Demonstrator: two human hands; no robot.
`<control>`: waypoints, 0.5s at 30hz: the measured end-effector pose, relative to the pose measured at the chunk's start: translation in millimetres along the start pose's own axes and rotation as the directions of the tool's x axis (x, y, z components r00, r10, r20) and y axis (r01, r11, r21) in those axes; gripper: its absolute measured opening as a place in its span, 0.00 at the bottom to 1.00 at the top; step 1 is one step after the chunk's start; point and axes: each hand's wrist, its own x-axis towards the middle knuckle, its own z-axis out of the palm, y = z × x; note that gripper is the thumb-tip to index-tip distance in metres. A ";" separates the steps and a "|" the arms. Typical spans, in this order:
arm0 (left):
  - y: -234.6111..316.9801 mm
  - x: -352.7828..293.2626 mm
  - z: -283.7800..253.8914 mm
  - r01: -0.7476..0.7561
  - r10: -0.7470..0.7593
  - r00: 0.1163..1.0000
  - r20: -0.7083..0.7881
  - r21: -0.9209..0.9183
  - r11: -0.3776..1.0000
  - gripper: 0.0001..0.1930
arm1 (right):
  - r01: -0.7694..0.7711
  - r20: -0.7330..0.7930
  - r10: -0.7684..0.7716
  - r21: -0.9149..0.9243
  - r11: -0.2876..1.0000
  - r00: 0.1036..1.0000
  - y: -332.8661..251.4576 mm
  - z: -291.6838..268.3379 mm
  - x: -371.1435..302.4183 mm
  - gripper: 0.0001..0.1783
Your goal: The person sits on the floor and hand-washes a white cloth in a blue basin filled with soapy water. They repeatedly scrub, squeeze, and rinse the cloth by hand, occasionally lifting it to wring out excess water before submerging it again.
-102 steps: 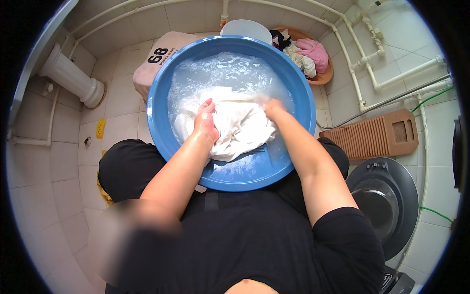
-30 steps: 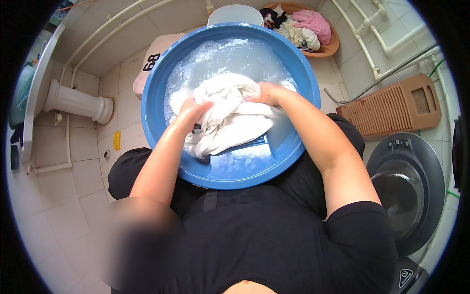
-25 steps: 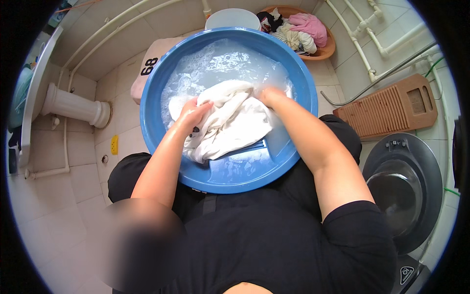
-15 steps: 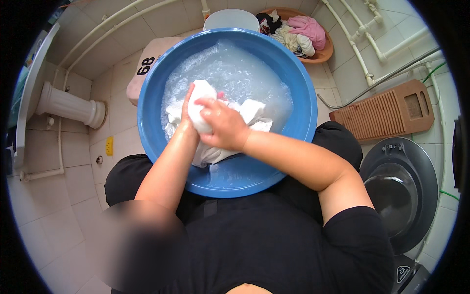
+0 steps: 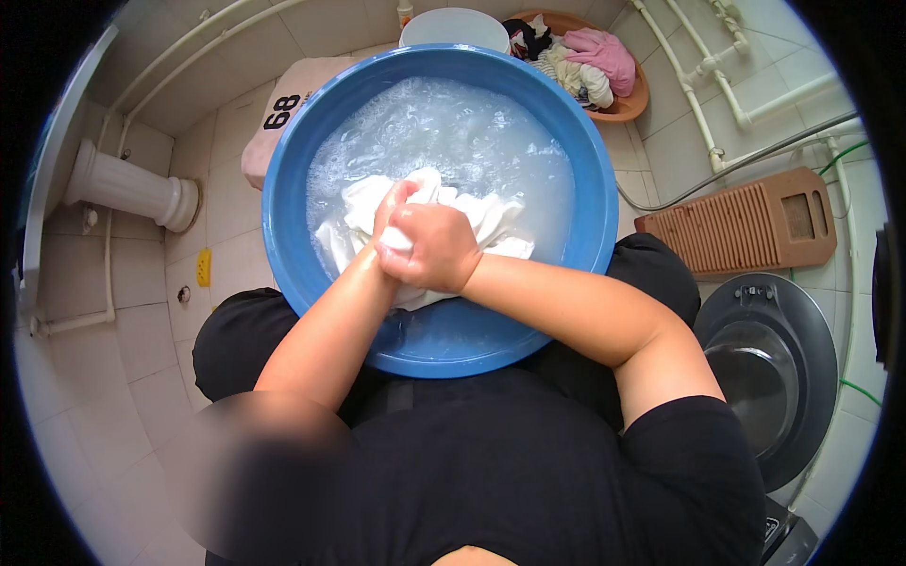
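Note:
A round blue basin (image 5: 283, 189) sits between my knees, with cloudy, sudsy water (image 5: 444, 118) inside. Wet white cloth (image 5: 495, 224) lies bunched in its near half, partly in the water. Over it my right hand (image 5: 436, 247) is closed in a fist, a bit of the cloth poking out by the thumb. Pressed against that fist is my left hand (image 5: 389, 209), also closed on the cloth; most of its fingers are hidden behind the right hand. Both hands are wet and meet above the middle of the bunched cloth.
Beyond the basin stand a white bucket (image 5: 456, 30) and an orange-brown tub (image 5: 630, 107) of clothes. A pink padded seat (image 5: 269, 141) is at far left. On the right are a brown washboard (image 5: 736, 226), a grey hose (image 5: 703, 195) and a dark round lid-like thing (image 5: 769, 377).
Both hands have moved slightly lower and closer together. My right fingers, spread against the raised white bundle before, are now curled tight, and more cloth shows spread around them.

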 end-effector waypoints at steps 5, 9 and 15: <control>-2.7 3.8 7.9 -0.070 0.077 0.996 0.045 -0.132 0.989 0.27 | -0.526 -0.146 0.521 0.004 0.851 0.841 75.0 -5.1 25.5 0.21; -0.3 -4.1 15.4 -0.155 0.149 0.986 -0.068 -0.097 0.983 0.27 | -0.670 -0.080 0.666 -0.145 0.728 0.742 145.6 -23.1 12.0 0.30; 7.0 8.3 -2.1 -0.361 0.343 0.920 -0.188 -0.068 0.930 0.26 | -0.765 0.395 0.798 -0.285 0.578 0.455 175.9 -32.7 3.8 0.41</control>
